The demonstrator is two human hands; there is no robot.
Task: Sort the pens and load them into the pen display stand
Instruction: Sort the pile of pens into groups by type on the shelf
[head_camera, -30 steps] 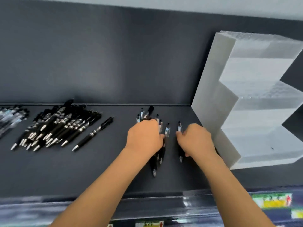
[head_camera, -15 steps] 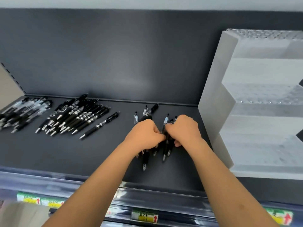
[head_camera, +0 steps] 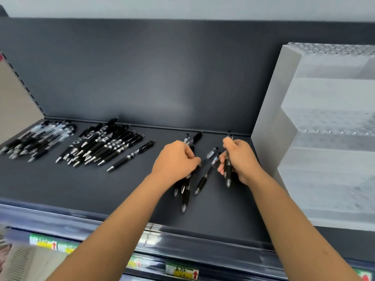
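Note:
My left hand (head_camera: 176,160) curls over a small bunch of black pens (head_camera: 185,191) on the dark shelf, their tips pointing toward me. My right hand (head_camera: 241,159) grips one or two black pens (head_camera: 228,171), held nearly upright just above the shelf. Between the hands one loose pen (head_camera: 206,175) lies slanted and another is blurred. The white stepped pen display stand (head_camera: 328,138) is at the right, its tiers holding no pens that I can see.
A large pile of black pens (head_camera: 101,145) lies left of centre, with a single pen (head_camera: 132,155) beside it. Further left is a pile of clear-barrelled pens (head_camera: 38,136). The shelf's front rail (head_camera: 182,238) carries price labels.
My right hand has pulled away to the right with pens in its grip. My left hand stays on the bunch. The view has shifted slightly.

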